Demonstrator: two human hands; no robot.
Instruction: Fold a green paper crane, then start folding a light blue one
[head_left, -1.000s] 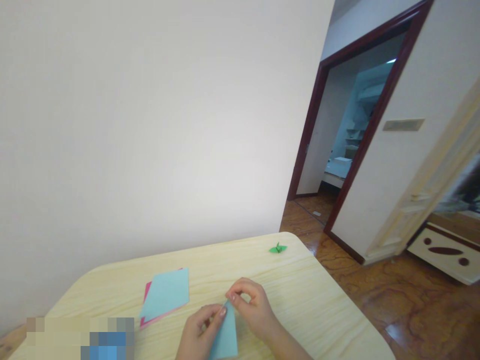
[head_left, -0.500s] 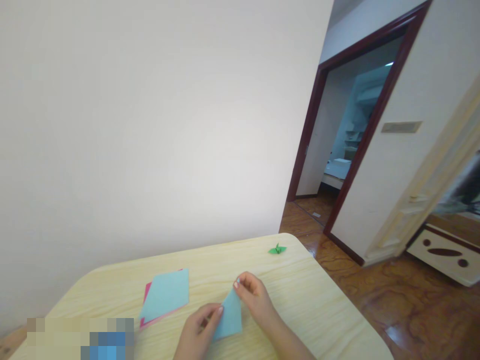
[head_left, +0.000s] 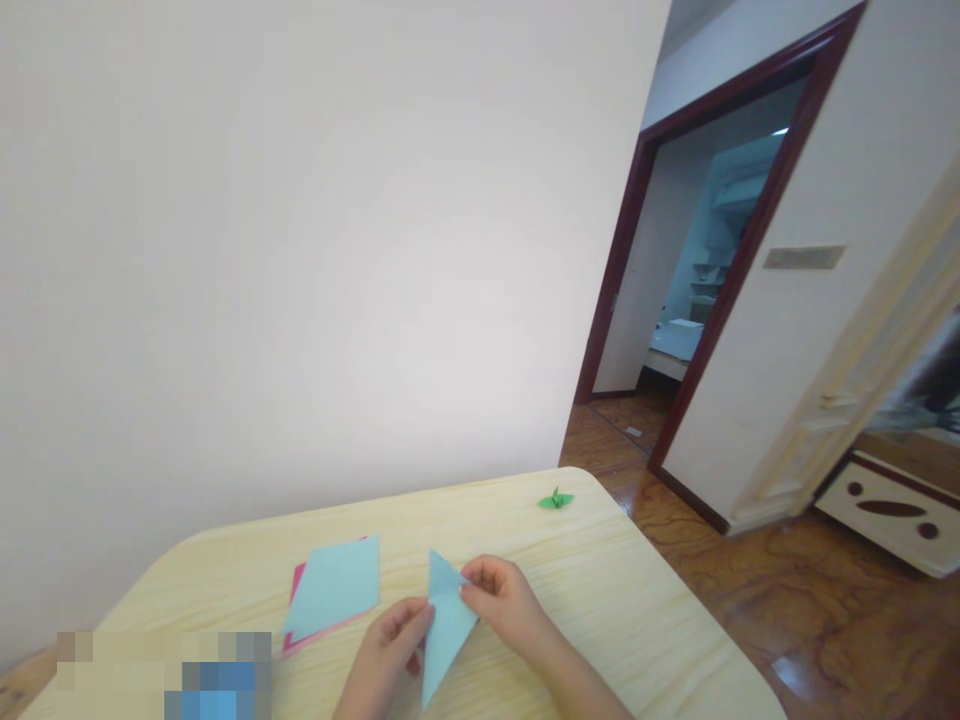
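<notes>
The folded light-blue paper point(head_left: 448, 625), a smooth kite shape, ran lengthwise toward the person above the pale wooden table point(head_left: 600, 580), pinched closed by the left hand point(head_left: 386, 645) and right hand point(head_left: 504, 603).

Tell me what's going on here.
A person is working with paper by hand: their left hand and right hand hold a folded light blue paper over a light wood table. To its left on the table, a light blue sheet lies on a pink sheet. A green paper crane sits near the far edge.
</notes>
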